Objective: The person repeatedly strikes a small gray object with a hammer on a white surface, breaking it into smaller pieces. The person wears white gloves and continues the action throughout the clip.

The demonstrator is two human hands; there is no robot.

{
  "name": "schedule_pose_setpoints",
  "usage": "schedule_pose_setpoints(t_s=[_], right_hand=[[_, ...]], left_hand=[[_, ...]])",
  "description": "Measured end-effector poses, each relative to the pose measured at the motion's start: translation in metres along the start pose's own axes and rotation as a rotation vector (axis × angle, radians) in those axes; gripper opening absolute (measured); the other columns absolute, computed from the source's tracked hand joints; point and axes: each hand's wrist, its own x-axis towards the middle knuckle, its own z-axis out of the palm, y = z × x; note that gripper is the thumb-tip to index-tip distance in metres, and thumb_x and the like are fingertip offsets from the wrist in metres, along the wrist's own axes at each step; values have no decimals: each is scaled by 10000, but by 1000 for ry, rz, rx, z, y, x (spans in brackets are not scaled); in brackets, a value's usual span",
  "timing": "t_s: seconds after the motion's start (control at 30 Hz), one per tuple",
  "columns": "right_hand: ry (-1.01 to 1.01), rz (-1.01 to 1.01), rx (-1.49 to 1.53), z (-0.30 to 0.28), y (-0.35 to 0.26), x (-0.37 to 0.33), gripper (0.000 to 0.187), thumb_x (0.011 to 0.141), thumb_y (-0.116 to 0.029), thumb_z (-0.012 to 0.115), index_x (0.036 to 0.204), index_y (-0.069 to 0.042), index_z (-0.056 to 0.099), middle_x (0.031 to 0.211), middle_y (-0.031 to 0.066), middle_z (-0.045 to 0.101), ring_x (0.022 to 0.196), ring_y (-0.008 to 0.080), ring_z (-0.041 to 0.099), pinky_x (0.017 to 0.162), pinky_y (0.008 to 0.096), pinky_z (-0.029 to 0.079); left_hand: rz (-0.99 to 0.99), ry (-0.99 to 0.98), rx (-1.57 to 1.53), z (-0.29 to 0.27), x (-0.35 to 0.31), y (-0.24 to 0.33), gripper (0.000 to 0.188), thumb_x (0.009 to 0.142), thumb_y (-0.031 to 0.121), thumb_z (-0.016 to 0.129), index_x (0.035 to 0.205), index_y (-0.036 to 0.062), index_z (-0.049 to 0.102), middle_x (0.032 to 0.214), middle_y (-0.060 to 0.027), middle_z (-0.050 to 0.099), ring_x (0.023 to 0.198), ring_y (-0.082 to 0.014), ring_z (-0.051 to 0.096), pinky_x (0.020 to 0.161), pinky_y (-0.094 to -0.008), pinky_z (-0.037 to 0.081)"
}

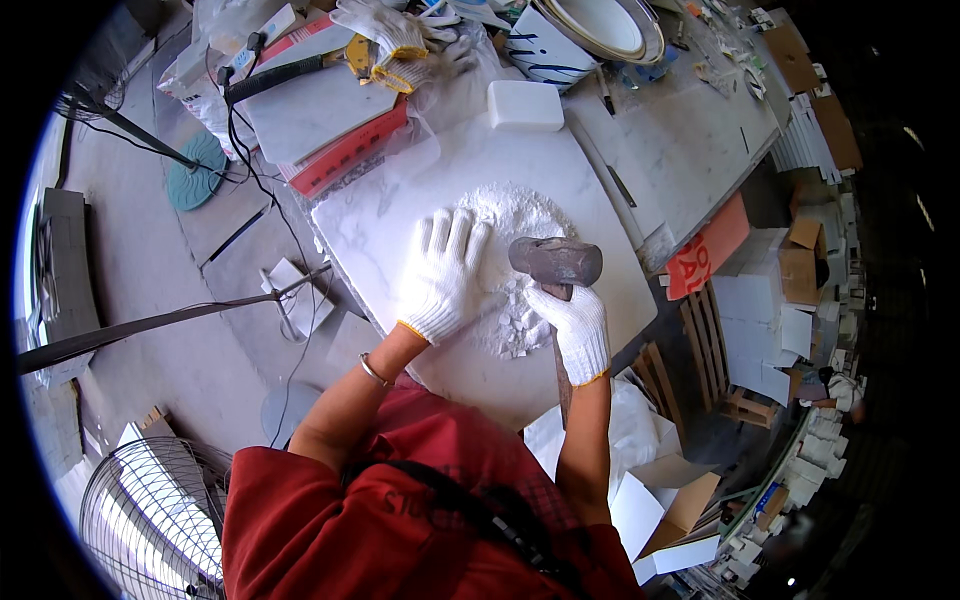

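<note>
A marble-patterned slab [360,215] lies in front of me, with a heap of crushed white chips and powder [520,212] spread across its middle. My left hand [440,272], in a white knitted glove, rests flat with fingers stretched out against the heap's left side. On the right, my gloved right hand [580,332] is wrapped round the handle of a hammer [556,262], close below its worn metal head. The head is over the right part of the heap; whether it touches the chips I cannot tell. The handle runs down past my wrist, partly hidden.
A white block [526,106] sits at the slab's far edge. Beyond are a pile of work gloves [400,40], a white bucket [550,50] and stacked boards [325,110]. Cables cross at left, near a wire fan [150,510]. Wooden pallets [705,345] and cardboard boxes [800,262] stand right.
</note>
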Motion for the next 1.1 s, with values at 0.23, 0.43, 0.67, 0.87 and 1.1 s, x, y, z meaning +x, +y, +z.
schedule_pose_setpoints(t_s=[0.23,0.43,0.67,0.87,1.1], right_hand=[[27,66,-567,13,33,31,339,895,-211,838,1126,22,754,895,81,779,694,157,740,596,320,577],[8,-40,42,-1,57,32,357,879,-144,838,1180,15,733,934,58,755,715,115,675,606,295,570],[59,21,34,14,32,6,300,913,-137,811,1167,-3,725,828,78,737,640,121,653,516,295,526],[33,146,-108,13,30,28,289,897,-175,815,1129,-35,715,759,64,694,560,156,674,436,310,500],[63,-107,54,4,28,7,267,896,-106,828,1111,-7,706,847,49,720,566,139,658,464,286,509]], left_hand=[[43,5,9,1,1,-2,927,629,491,897,1370,23,595,1386,-227,541,1322,-443,475,1148,-597,345],[39,18,18,0,1,0,941,607,476,902,1371,26,587,1383,-223,540,1313,-441,479,1128,-595,359],[43,48,0,-4,3,2,917,580,440,905,1341,42,582,1334,-208,544,1306,-434,480,1093,-566,384],[31,4,29,-6,4,4,935,570,429,909,1352,40,575,1341,-205,544,1299,-437,483,1094,-572,385],[43,28,15,-5,4,3,910,594,431,897,1345,25,581,1334,-204,545,1273,-428,490,1080,-564,391]])
